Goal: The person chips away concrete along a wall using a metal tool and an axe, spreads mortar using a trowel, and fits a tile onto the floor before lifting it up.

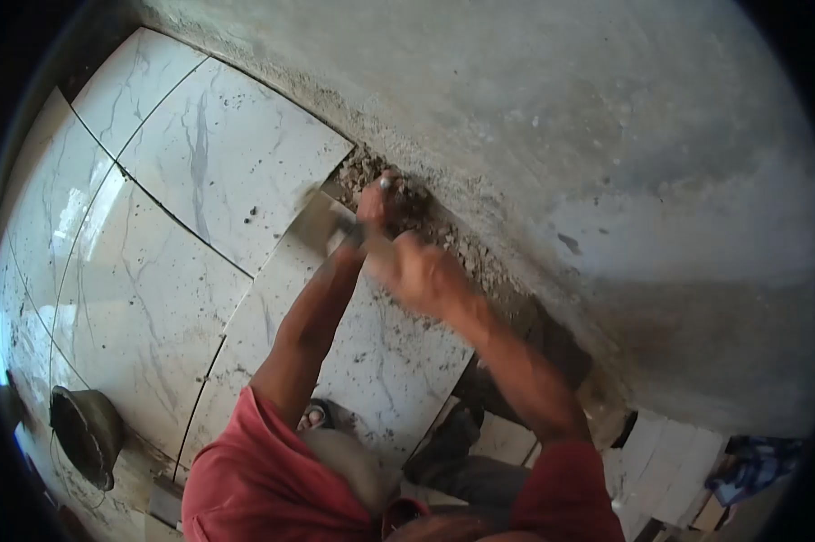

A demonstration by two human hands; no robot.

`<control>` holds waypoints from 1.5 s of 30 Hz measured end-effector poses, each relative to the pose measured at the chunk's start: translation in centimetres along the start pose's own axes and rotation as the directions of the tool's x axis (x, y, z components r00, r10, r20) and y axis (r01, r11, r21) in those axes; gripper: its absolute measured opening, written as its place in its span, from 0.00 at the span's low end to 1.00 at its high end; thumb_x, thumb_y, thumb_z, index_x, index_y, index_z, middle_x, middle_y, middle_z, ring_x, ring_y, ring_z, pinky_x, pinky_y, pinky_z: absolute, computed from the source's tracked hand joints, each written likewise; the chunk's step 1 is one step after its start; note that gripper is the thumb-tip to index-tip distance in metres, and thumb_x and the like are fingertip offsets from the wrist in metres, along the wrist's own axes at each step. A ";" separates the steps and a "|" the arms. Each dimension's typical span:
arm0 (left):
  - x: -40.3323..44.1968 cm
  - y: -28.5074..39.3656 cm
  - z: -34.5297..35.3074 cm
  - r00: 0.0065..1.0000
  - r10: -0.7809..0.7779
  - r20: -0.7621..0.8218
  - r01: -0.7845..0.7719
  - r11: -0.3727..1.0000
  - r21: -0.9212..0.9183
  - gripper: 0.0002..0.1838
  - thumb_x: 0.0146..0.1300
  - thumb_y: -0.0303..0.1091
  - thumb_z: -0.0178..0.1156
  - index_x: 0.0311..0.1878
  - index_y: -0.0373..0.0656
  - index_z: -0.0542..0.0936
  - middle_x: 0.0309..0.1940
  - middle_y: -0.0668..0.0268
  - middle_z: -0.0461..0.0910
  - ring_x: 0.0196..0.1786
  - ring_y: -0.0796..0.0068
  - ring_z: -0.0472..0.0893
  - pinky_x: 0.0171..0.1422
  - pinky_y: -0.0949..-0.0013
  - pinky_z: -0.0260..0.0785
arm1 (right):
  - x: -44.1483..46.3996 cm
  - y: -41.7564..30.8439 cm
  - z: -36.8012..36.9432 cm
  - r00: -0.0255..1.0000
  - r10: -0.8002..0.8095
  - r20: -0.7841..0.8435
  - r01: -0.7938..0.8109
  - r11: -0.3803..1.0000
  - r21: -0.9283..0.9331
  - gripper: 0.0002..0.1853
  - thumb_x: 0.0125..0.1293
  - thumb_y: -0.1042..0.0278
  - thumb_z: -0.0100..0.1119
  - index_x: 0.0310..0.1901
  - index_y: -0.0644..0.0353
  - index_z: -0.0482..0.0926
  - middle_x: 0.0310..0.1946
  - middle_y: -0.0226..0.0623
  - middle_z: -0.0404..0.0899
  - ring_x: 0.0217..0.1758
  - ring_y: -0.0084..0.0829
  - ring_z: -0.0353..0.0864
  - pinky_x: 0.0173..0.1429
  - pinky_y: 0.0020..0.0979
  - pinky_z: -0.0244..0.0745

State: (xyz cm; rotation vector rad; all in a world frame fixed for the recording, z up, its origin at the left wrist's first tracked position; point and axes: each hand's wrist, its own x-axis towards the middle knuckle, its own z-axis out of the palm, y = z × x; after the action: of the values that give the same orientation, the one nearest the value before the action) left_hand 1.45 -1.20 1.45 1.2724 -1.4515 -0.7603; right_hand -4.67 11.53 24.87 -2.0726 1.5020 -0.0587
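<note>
My left hand (373,206) is closed at the strip of broken mortar (364,170) between the tiles and the wall; what its fingers hold is hidden, though a small pale spot shows at them. My right hand (421,273) is wrapped round the handle of a hand tool, just below and to the right of my left hand. Motion blurs the tool's broad head (319,222) over the tile edge, so its kind is unclear. Under my forearms lies a veined white tile (385,348) with crumbs on it.
More marbled tiles (163,298) cover the left floor. A rough grey wall (606,117) runs along the right. A dark bucket (96,434) stands at lower left. Pale tile pieces (669,465) and a patterned cloth (758,470) lie at lower right.
</note>
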 end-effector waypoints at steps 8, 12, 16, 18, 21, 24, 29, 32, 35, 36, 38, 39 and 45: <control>-0.4 -4.0 1.4 0.957 0.281 -0.067 -0.289 0.923 -0.253 0.10 0.64 0.32 0.53 0.46 0.40 0.74 0.45 0.51 0.77 0.45 0.51 0.76 0.49 0.66 0.68 | 4.6 8.2 0.4 0.978 0.161 -0.136 -0.181 0.971 -0.157 0.27 0.62 0.41 0.52 0.32 0.65 0.72 0.23 0.50 0.77 0.26 0.45 0.81 0.29 0.41 0.75; 1.1 -0.7 0.0 0.994 -0.072 0.086 0.099 0.925 -0.367 0.12 0.67 0.36 0.50 0.49 0.40 0.74 0.38 0.57 0.77 0.42 0.59 0.78 0.46 0.66 0.69 | 1.1 0.4 -1.7 0.956 -0.213 -0.203 0.200 0.976 -0.081 0.28 0.61 0.40 0.53 0.34 0.65 0.73 0.22 0.49 0.75 0.27 0.46 0.80 0.31 0.42 0.75; 0.4 -0.3 -0.4 0.998 0.059 0.028 -0.059 0.998 -0.013 0.11 0.67 0.38 0.50 0.46 0.44 0.75 0.27 0.57 0.78 0.32 0.59 0.80 0.35 0.62 0.70 | 1.6 3.5 -0.3 0.901 -0.402 -0.165 0.382 0.913 -0.140 0.31 0.62 0.40 0.51 0.38 0.69 0.73 0.25 0.53 0.77 0.30 0.49 0.81 0.33 0.44 0.76; -0.5 -2.3 1.5 0.993 0.117 -0.033 -0.121 0.978 -0.168 0.10 0.67 0.37 0.50 0.45 0.43 0.74 0.27 0.55 0.78 0.32 0.55 0.79 0.34 0.61 0.69 | 4.1 9.7 1.5 0.978 0.184 -0.101 -0.198 0.969 -0.150 0.31 0.62 0.39 0.51 0.38 0.68 0.72 0.26 0.51 0.78 0.29 0.48 0.81 0.32 0.43 0.75; -1.0 -3.6 1.7 0.970 0.186 -0.156 -0.236 0.871 -0.431 0.06 0.67 0.33 0.50 0.41 0.42 0.73 0.27 0.50 0.76 0.31 0.45 0.76 0.33 0.58 0.68 | 2.7 2.6 -1.1 0.987 0.158 -0.031 -0.156 0.985 0.068 0.31 0.62 0.37 0.51 0.38 0.68 0.71 0.27 0.51 0.79 0.29 0.48 0.81 0.32 0.43 0.75; 0.3 0.2 -0.5 0.996 0.023 0.082 -0.017 0.997 -0.072 0.07 0.67 0.35 0.50 0.41 0.43 0.73 0.29 0.50 0.76 0.31 0.48 0.76 0.33 0.59 0.67 | 0.4 -0.7 -1.0 0.930 -0.330 -0.159 0.331 0.943 -0.023 0.29 0.61 0.41 0.54 0.36 0.68 0.72 0.26 0.50 0.79 0.28 0.48 0.81 0.31 0.43 0.76; 0.6 -3.1 1.7 0.994 -0.060 0.092 0.071 0.991 -0.115 0.09 0.67 0.38 0.49 0.42 0.44 0.74 0.28 0.56 0.79 0.33 0.52 0.78 0.40 0.59 0.69 | 3.6 10.2 1.0 0.969 0.197 -0.146 -0.212 0.973 -0.094 0.34 0.60 0.34 0.51 0.36 0.69 0.71 0.26 0.54 0.77 0.30 0.52 0.80 0.35 0.45 0.75; 1.0 -2.6 1.1 0.998 0.034 0.053 -0.021 0.973 -0.228 0.18 0.71 0.46 0.38 0.47 0.47 0.74 0.28 0.59 0.80 0.34 0.54 0.79 0.38 0.58 0.69 | 1.5 4.4 -0.3 0.988 0.151 -0.021 -0.150 0.988 0.044 0.34 0.60 0.34 0.51 0.39 0.68 0.70 0.27 0.55 0.78 0.30 0.53 0.80 0.35 0.47 0.75; 0.9 0.8 -1.3 0.973 -0.082 0.215 0.120 0.978 -0.171 0.15 0.70 0.42 0.41 0.47 0.48 0.75 0.29 0.56 0.79 0.35 0.50 0.79 0.37 0.56 0.69 | -0.4 1.1 -0.6 0.966 -0.228 -0.124 0.235 0.971 0.047 0.32 0.61 0.36 0.51 0.38 0.66 0.71 0.27 0.53 0.78 0.27 0.50 0.80 0.33 0.45 0.76; 0.9 0.2 -0.9 0.974 -0.078 0.213 0.115 0.979 -0.169 0.15 0.70 0.42 0.41 0.47 0.48 0.75 0.29 0.56 0.79 0.35 0.50 0.79 0.37 0.56 0.69 | 0.3 1.7 -0.1 0.875 -0.431 -0.219 0.438 0.899 -0.022 0.31 0.61 0.36 0.50 0.38 0.66 0.71 0.27 0.52 0.78 0.26 0.49 0.80 0.32 0.45 0.76; 0.4 -0.3 -0.4 0.998 0.046 0.051 -0.035 0.980 -0.195 0.21 0.69 0.49 0.42 0.44 0.41 0.76 0.29 0.55 0.79 0.30 0.59 0.78 0.37 0.61 0.69 | 1.9 6.3 1.6 0.841 -0.504 -0.198 0.503 0.862 -0.061 0.32 0.61 0.37 0.51 0.40 0.68 0.70 0.29 0.48 0.78 0.25 0.47 0.79 0.32 0.43 0.75; 0.2 -0.9 -0.1 0.998 0.048 0.045 -0.039 0.979 -0.198 0.21 0.69 0.49 0.42 0.44 0.41 0.76 0.29 0.55 0.79 0.30 0.59 0.78 0.37 0.61 0.69 | 2.7 9.0 2.1 0.839 -0.508 -0.195 0.505 0.860 -0.067 0.32 0.61 0.37 0.51 0.40 0.68 0.70 0.29 0.48 0.78 0.25 0.47 0.79 0.32 0.43 0.75; -1.3 -6.2 1.6 0.998 0.031 0.060 -0.009 0.941 -0.338 0.10 0.63 0.32 0.55 0.46 0.45 0.77 0.38 0.60 0.81 0.36 0.63 0.81 0.41 0.66 0.71 | -2.5 8.5 4.1 0.984 0.168 0.052 -0.175 0.954 0.245 0.36 0.63 0.38 0.48 0.52 0.72 0.68 0.35 0.55 0.78 0.38 0.48 0.81 0.40 0.44 0.75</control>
State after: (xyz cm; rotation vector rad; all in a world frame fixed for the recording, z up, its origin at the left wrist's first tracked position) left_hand 1.79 -1.74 -5.07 0.9758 -1.3131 -0.9974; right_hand -11.48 13.73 18.20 -1.7330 1.5640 -0.1411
